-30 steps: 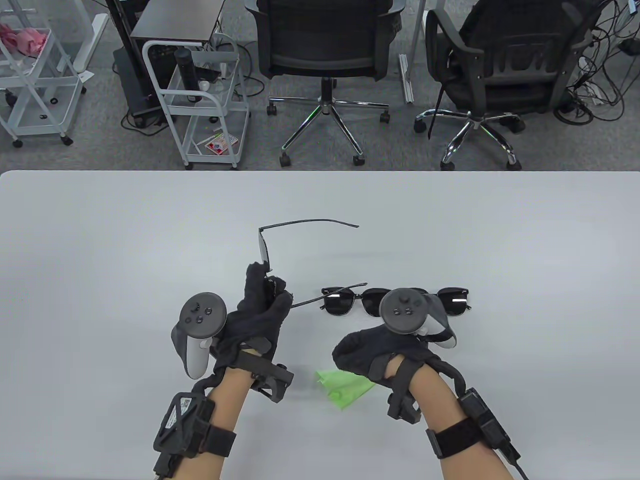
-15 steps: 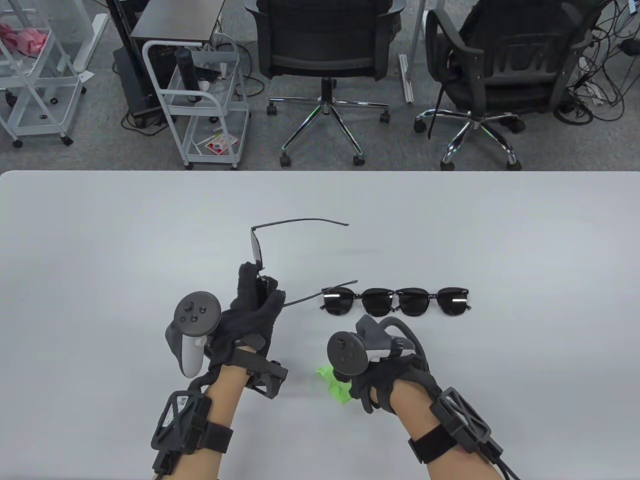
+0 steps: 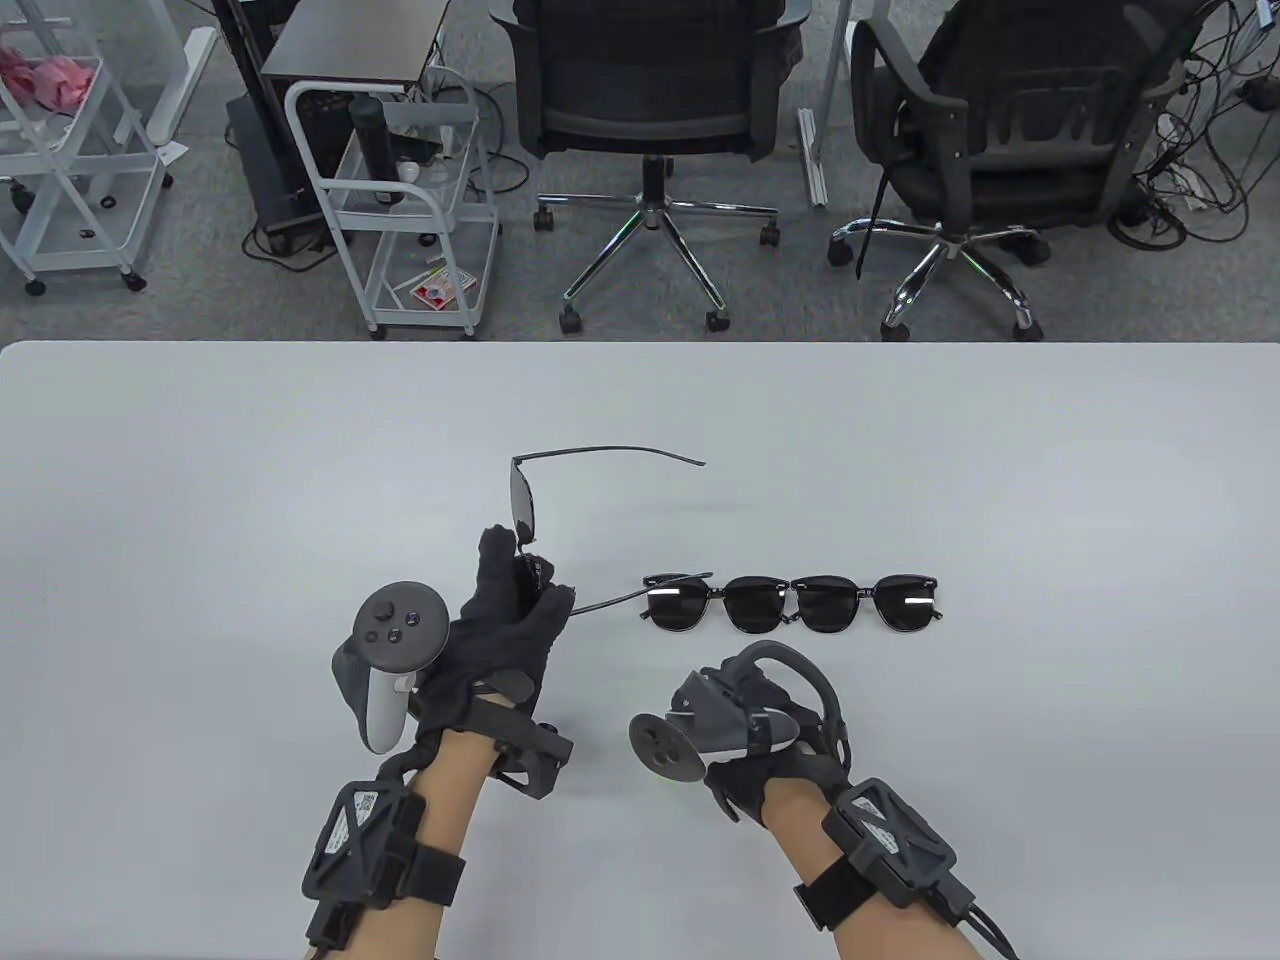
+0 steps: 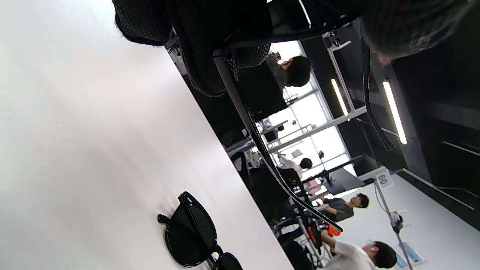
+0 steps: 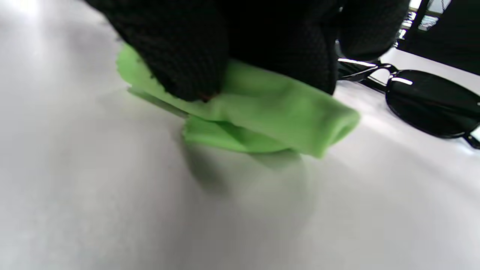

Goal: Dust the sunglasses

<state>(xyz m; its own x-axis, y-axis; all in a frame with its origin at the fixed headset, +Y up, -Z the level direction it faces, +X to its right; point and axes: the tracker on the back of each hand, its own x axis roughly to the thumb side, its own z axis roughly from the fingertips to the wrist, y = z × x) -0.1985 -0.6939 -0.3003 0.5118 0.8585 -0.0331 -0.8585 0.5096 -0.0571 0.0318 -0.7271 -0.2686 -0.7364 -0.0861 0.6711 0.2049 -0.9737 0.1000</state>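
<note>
My left hand (image 3: 505, 625) is closed around one pair of sunglasses (image 3: 527, 505), fingers wrapped on the frame near the lower lens, holding it up off the table (image 3: 200, 520) with the front standing on edge. The dark lens above my fingertips faces sideways, and both thin black arms are unfolded and point off to the right, one high, one low. In the left wrist view those arms (image 4: 262, 150) run away from my glove as slim, glossy black strips.

My right hand (image 3: 770, 775) is turned down onto the table, its fingers (image 5: 180, 56) pinched together on a bright green cloth (image 5: 262, 112). The cloth is folded into a soft roll, its underside touching the tabletop.

Just beyond my right hand lie two more sunglasses (image 3: 790, 605) side by side, lenses up, frames touching at the middle. They have black rims, dark glossy lenses and bright reflections on the outer lenses. The lower arm of the held pair reaches toward the left one; I cannot tell whether they touch.
</note>
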